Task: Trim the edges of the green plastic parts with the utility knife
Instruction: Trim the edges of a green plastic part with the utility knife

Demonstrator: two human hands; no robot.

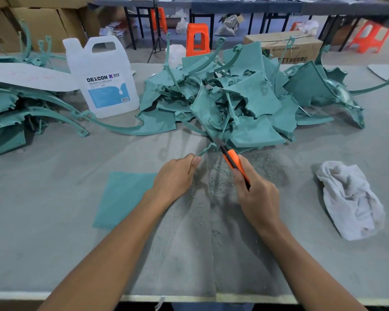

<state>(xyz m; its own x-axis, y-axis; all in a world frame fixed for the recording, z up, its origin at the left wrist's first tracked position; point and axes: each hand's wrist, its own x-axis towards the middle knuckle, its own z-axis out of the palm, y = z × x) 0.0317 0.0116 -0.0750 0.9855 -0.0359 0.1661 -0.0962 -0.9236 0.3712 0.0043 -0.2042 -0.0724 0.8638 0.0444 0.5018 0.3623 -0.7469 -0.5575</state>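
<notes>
Left hand (175, 176), right hand (256, 194) bare; forearms (112, 254) bare to frame edge — strip of blue cloth (211, 307) at lap.

A dusty grey tabletop (54, 221) fills the lower frame. At upper left, brown cardboard boxes (43, 21) are stacked. Across the top run long tables (245, 6) on dark legs, with orange plastic stools (198, 38) on the pale grey floor (386, 50).

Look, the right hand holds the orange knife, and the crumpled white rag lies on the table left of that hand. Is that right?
Not quite. The head view shows the crumpled white rag lying on the table to the right of the right hand, not left. That hand does hold the orange knife.
</notes>
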